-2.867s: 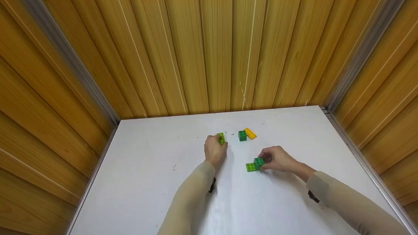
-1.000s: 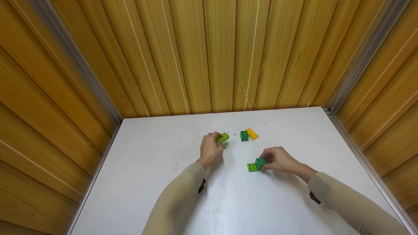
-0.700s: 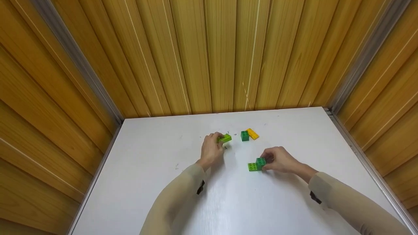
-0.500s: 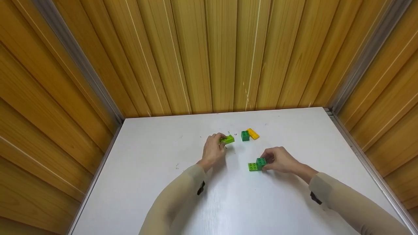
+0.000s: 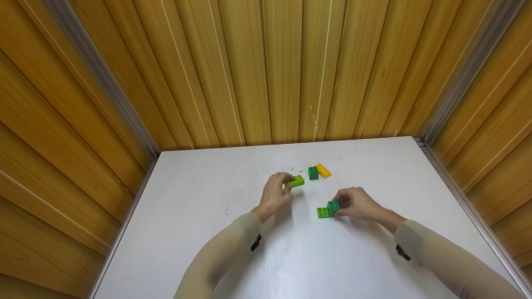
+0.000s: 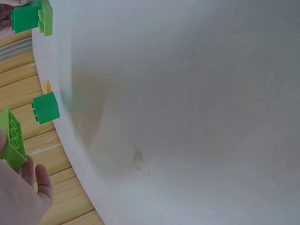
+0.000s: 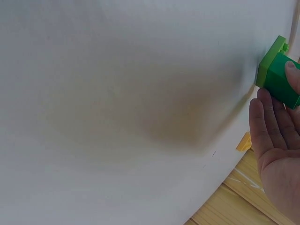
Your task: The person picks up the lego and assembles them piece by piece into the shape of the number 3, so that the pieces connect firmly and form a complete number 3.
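Note:
My left hand (image 5: 275,194) pinches a lime green toy brick (image 5: 297,181), held above the table; in the left wrist view the hollow underside of this brick (image 6: 13,138) shows. With thumb and fingers my right hand (image 5: 358,204) grips a dark green cube brick (image 5: 333,208) that sits on one end of a flat lime green plate (image 5: 322,212). In the right wrist view the thumb presses the side of the dark green brick (image 7: 280,79). A second dark green brick (image 5: 313,173) stands on the table beyond both hands, beside a flat yellow plate (image 5: 323,170).
The white table (image 5: 199,187) carries a few small dark marks. Wood-panelled walls (image 5: 266,74) stand at its back and sides, with metal strips (image 5: 469,199) along the edges.
My left hand has lifted the lime green brick off the table and carried it right, toward the standing dark green brick. The right hand keeps its grip in nearly the same place.

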Motion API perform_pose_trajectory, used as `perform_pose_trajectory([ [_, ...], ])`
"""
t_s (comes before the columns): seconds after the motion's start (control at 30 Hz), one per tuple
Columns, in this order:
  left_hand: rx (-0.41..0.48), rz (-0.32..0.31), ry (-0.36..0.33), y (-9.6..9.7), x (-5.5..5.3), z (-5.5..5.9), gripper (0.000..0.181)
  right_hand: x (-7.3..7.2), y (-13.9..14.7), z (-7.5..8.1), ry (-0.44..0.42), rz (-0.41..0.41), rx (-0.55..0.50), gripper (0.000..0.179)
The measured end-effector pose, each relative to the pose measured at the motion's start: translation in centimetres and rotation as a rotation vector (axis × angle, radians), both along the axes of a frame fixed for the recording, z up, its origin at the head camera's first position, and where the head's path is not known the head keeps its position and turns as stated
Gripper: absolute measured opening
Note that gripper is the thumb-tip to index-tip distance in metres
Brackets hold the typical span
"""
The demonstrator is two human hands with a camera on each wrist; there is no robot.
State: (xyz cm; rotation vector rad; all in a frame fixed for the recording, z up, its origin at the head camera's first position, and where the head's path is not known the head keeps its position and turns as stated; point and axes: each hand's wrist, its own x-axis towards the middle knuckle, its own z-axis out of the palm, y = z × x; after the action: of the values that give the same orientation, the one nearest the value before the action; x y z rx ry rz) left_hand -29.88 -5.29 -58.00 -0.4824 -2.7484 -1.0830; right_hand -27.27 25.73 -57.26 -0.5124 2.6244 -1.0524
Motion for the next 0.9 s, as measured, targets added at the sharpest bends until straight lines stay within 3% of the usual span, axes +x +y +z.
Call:
perform_pose_trajectory([
  [0.9,0.024,-0.132,-0.002,1.9,2.4,0.5,0.023,0.1,0.1,-0.4,-0.01,-0.022,-0.004,0.032],
])
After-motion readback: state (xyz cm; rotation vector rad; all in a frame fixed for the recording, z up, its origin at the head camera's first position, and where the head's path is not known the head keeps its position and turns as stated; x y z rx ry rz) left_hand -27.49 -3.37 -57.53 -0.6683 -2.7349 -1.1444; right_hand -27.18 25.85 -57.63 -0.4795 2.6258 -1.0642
